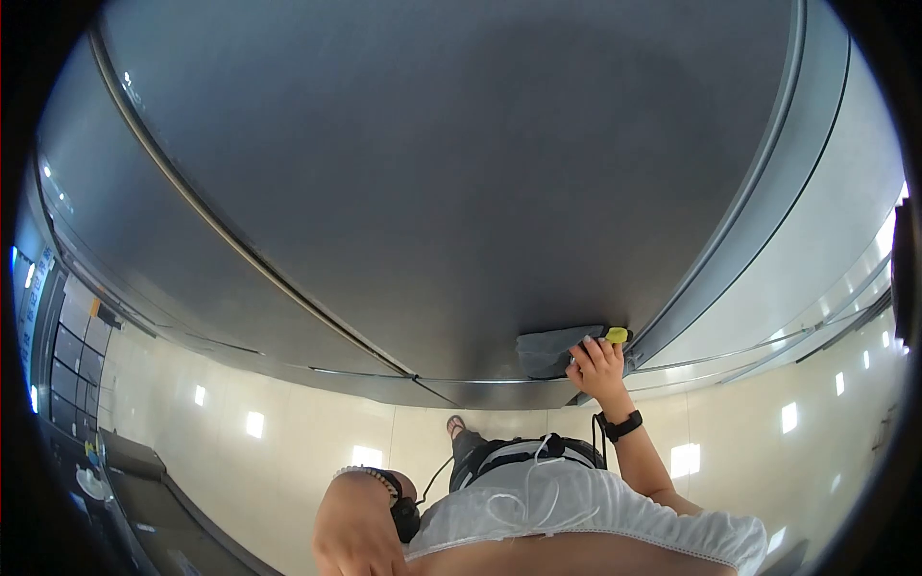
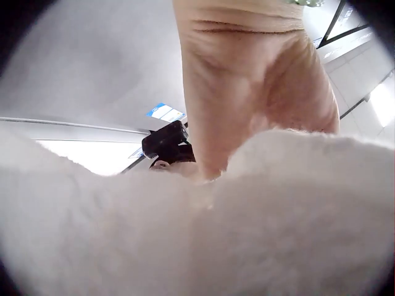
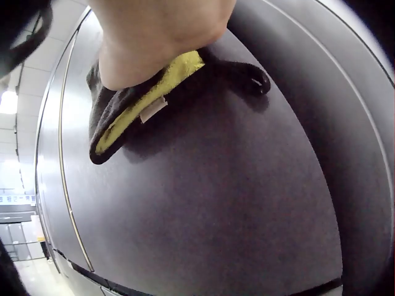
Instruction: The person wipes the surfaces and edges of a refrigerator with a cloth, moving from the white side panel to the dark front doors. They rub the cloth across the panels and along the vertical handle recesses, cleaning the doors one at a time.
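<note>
My right hand holds a dark grey cloth with a yellow underside against a large grey metallic door panel, low and near its right edge. In the right wrist view the cloth is folded, its yellow side and a small white tag showing, and a dark loop sticks out to the right. Bent fingers lie over the cloth's right part. At the bottom of the head view my left hand is close against the body by the white shirt. White fabric hides its fingers in the left wrist view.
A metal-edged seam separates the panel from another one at the left. A rounded vertical edge bounds it on the right. Below is a shiny pale tiled floor, with a foot on it. Dark furniture stands at the lower left.
</note>
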`<action>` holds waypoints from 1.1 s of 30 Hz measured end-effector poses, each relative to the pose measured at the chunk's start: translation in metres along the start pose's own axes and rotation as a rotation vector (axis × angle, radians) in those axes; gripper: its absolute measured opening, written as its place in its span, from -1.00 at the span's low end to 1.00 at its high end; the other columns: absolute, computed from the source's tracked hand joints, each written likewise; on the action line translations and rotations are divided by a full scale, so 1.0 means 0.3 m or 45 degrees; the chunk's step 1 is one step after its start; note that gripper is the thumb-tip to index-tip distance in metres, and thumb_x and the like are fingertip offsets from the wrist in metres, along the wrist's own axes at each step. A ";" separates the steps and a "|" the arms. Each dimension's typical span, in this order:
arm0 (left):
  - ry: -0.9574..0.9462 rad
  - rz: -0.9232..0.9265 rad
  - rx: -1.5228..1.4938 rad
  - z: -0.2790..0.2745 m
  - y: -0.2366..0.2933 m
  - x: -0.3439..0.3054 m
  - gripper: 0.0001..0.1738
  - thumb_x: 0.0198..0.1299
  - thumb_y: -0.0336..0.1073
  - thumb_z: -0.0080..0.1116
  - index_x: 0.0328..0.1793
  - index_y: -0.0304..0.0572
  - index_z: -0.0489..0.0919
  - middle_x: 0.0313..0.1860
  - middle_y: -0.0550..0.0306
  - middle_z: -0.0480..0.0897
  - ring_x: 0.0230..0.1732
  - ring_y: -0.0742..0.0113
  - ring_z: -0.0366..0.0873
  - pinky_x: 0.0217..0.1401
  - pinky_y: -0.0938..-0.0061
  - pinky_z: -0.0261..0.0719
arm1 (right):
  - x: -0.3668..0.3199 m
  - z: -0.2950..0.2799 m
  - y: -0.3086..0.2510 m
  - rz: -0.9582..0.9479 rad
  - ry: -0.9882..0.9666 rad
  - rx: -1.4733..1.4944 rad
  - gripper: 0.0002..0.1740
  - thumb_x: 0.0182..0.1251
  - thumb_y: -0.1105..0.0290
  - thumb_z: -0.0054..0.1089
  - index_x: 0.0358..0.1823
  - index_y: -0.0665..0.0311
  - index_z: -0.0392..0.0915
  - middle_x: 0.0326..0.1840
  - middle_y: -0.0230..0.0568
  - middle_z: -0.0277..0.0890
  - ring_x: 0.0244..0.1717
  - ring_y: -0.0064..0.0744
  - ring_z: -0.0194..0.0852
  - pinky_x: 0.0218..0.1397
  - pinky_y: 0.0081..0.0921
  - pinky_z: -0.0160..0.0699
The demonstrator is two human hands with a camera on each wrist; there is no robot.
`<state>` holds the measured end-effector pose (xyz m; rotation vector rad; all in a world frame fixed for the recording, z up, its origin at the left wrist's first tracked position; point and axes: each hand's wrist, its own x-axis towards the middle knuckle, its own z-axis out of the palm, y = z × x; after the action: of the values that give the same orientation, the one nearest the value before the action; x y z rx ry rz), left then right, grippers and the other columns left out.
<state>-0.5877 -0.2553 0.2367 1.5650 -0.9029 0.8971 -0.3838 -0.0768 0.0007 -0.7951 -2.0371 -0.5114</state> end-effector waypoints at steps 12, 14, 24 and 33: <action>-0.349 -0.234 -0.023 -0.018 0.025 -0.004 -0.68 0.18 -0.23 -0.28 -0.55 -0.25 0.35 -0.41 -0.04 0.39 -0.53 0.24 0.35 -0.53 0.55 0.35 | -0.014 0.025 -0.012 -0.004 -0.013 0.050 -0.66 -0.26 0.36 0.03 -0.29 0.05 0.43 -0.09 -0.26 0.21 -0.08 -0.23 0.16 -0.07 -0.19 0.18; -0.312 -0.314 0.062 0.011 0.044 -0.079 -0.70 0.12 -0.21 -0.18 -0.49 -0.31 0.38 -0.35 -0.15 0.41 -0.42 0.08 0.38 -0.45 0.41 0.36 | 0.000 0.019 -0.021 -0.009 -0.007 0.047 -0.65 -0.25 0.36 0.03 -0.28 0.05 0.43 -0.08 -0.26 0.21 -0.08 -0.22 0.16 -0.06 -0.17 0.18; -0.894 -0.813 -0.232 -0.029 0.063 -0.066 -0.74 -0.02 -0.27 0.00 -0.31 -0.37 0.47 -0.25 -0.23 0.46 -0.31 0.01 0.46 -0.34 0.41 0.42 | 0.071 -0.048 -0.048 0.020 -0.066 -0.043 -0.62 -0.24 0.33 0.06 -0.23 -0.04 0.45 -0.03 -0.43 0.25 -0.04 -0.37 0.16 0.00 -0.22 0.15; 0.788 -0.463 0.418 -0.194 0.013 -0.264 -0.75 -0.06 -0.25 0.04 -0.36 -0.33 0.43 -0.20 -0.22 0.43 -0.16 0.00 0.41 -0.21 0.29 0.38 | 0.405 -0.196 -0.073 0.315 0.162 0.134 -0.50 -0.21 0.41 0.00 -0.07 0.22 0.34 0.15 0.05 0.06 0.19 0.10 -0.11 0.20 0.04 -0.28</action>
<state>-0.6305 -0.1910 0.1758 1.5149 -0.0293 1.2012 -0.4163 -0.0865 0.1332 -0.9117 -1.8023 -0.3037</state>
